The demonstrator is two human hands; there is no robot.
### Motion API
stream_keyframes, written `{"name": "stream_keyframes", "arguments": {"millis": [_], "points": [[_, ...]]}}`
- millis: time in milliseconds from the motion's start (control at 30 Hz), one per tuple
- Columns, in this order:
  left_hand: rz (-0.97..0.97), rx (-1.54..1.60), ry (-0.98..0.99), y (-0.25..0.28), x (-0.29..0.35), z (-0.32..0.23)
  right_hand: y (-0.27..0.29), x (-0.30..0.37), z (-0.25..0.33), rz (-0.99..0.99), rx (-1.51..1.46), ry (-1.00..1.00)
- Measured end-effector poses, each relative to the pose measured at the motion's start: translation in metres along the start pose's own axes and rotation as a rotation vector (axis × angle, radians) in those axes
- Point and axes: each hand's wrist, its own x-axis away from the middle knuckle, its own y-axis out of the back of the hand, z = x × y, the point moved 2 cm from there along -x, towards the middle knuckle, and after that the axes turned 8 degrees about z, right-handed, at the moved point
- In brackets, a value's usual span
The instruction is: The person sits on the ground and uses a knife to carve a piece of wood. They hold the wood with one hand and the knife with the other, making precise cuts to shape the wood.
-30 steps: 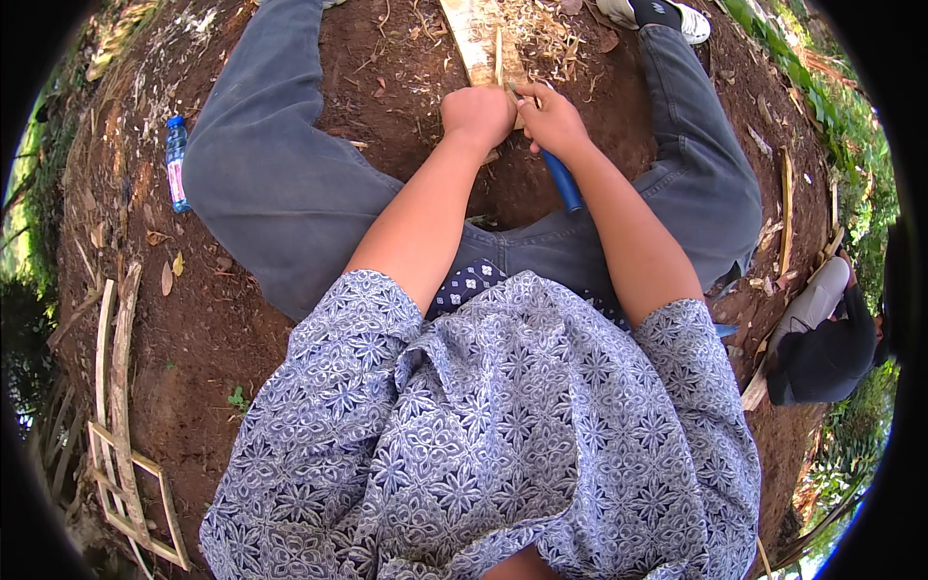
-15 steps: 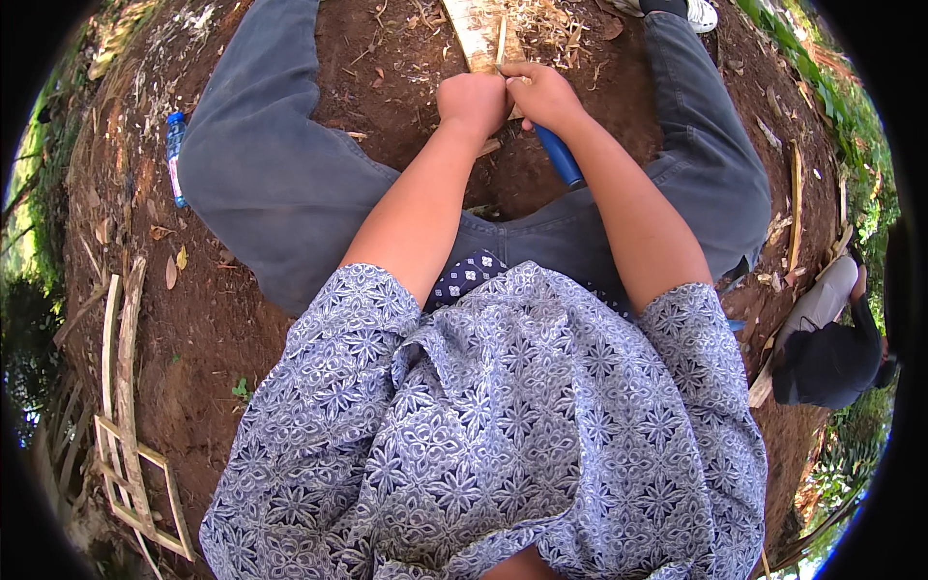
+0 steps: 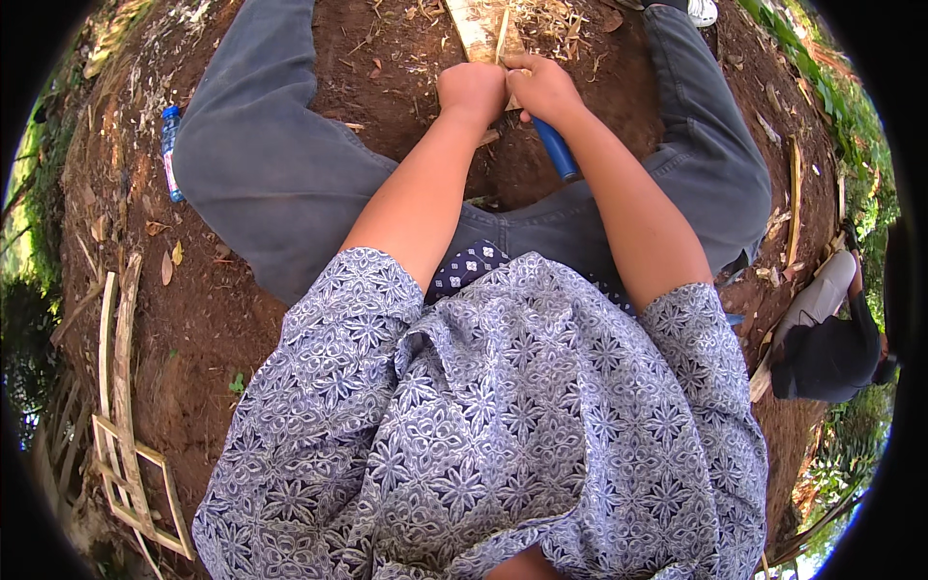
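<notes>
My left hand point(image 3: 472, 91) is closed in a fist between my knees, at the near end of a thin wooden stick point(image 3: 503, 37) that points away from me. Pressed against it, my right hand point(image 3: 546, 91) is wrapped round a tool with a blue handle point(image 3: 556, 151). The handle slants back toward my lap; its working end is hidden by my hands. Under and beyond both hands lies a flat pale wooden board point(image 3: 474, 27). What the left fingers grip is partly hidden, but the stick comes out of them.
Wood shavings point(image 3: 570, 39) litter the brown soil around the board. A plastic bottle with a blue cap point(image 3: 172, 155) stands beside my left knee. Wooden strips and a frame point(image 3: 145, 449) lie at lower left. Another person in dark clothing point(image 3: 826, 358) is at the right edge.
Both hands, still together, have shifted very slightly away from me with the blue-handled tool. The stick and board look nearly the same.
</notes>
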Motion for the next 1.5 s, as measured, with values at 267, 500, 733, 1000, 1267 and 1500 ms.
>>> {"name": "stream_keyframes", "arguments": {"millis": [267, 500, 733, 1000, 1267, 1500], "points": [[0.037, 0.124, 0.056, -0.006, -0.004, 0.001, 0.000, -0.009, 0.007, 0.025, 0.111, 0.054], [0.050, 0.166, 0.053, -0.005, -0.002, 0.001, -0.005, -0.006, 0.020, -0.033, 0.221, 0.014], [0.005, 0.183, 0.060, -0.016, -0.008, 0.009, -0.013, -0.001, 0.022, -0.086, 0.159, 0.041], [-0.035, 0.304, 0.119, -0.012, -0.011, 0.012, -0.017, -0.008, 0.020, -0.121, 0.072, 0.029], [-0.030, 0.280, 0.079, -0.006, -0.006, 0.014, -0.027, -0.023, 0.017, -0.250, 0.217, 0.027], [-0.039, 0.289, 0.097, -0.001, 0.005, 0.010, -0.012, -0.014, 0.021, -0.099, 0.050, -0.013]]}}
